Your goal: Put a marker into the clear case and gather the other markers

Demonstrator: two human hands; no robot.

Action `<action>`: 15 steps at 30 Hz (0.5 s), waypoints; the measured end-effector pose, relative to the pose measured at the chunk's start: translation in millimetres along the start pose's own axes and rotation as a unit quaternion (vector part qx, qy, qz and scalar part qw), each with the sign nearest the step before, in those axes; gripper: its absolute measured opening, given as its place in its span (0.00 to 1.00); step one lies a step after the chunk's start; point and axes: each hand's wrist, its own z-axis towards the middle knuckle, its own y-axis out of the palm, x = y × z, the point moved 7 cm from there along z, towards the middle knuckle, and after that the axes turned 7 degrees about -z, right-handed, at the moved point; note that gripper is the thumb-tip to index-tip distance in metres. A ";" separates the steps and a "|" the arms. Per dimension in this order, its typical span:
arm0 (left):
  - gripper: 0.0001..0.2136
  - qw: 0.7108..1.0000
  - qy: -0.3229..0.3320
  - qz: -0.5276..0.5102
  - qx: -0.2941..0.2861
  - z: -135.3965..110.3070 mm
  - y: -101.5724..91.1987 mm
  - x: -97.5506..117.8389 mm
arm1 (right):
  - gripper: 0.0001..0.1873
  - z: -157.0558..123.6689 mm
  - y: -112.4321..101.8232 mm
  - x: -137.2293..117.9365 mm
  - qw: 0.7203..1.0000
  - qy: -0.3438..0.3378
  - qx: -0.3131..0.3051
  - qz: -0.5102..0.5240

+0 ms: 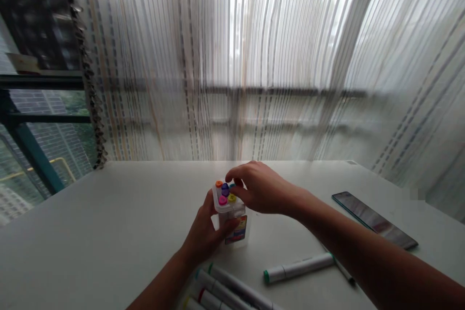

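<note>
Gripping the clear plastic marker box [234,220] from its near side, the left hand [205,232] has its fingers wrapped narrowly round the walls, thumb up along the left edge, keeping the box upright near the middle of the smooth white table [109,223]. The box is a squarish, see-through case with a colourful printed label low on its front. Round marker caps [225,193] in orange, purple, pink and yellow stick out of its open top, packed close together. The right hand [259,189] arches over those caps, fingers curled and pinched narrowly on the markers at the far side of the cluster. On the table just nearer the person lies a loose white marker [298,268] with a green end, cylindrical and matte; a thin pen lies slantwise just beside it. More white markers [227,290] lie in a fan at the bottom edge. A flat, glossy dark phone [374,219] rests to the right, well apart from the box. Sheer striped curtains [254,58] hang behind.
</note>
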 end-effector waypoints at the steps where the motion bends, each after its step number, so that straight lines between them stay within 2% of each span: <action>1: 0.30 1.000 -0.005 -0.002 0.001 -0.2 0.0 0.1 | 0.11 0.8 -0.6 -0.3 1.000 0.003 0.001 0.001; 5: 0.30 1.000 -0.014 0.000 0.010 -1.3 -0.6 2.3 | 0.10 -7.6 -8.2 2.0 0.999 0.015 0.021 0.039; 9: 0.28 1.000 0.009 0.009 0.010 -1.4 -0.4 5.4 | 0.10 -38.8 -14.3 22.4 0.981 0.066 0.122 0.132; 11: 0.28 1.000 0.008 0.004 0.009 -1.3 -0.1 5.2 | 0.13 -55.0 -1.5 38.2 0.972 0.116 0.137 0.152; 15: 0.26 1.000 0.003 0.004 0.013 -1.7 -0.5 5.5 | 0.12 -68.0 52.7 51.8 0.985 0.149 0.017 0.088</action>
